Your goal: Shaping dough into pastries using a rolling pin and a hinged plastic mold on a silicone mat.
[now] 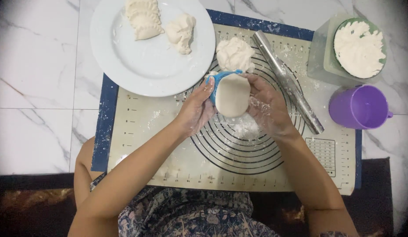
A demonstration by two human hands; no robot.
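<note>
Floured mat (160,145), both hands' grip closed around blue press (219,79), dough (232,95) facing up

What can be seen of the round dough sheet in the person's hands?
The dough sheet is a pale, smooth, roughly round disc, soft-looking and dusted with flour. It lies over a blue dumpling mould, whose edge shows at its upper left. The left hand and right hand hold it from either side, above the marked baking mat.

Head view, straight down, close overhead.
</note>
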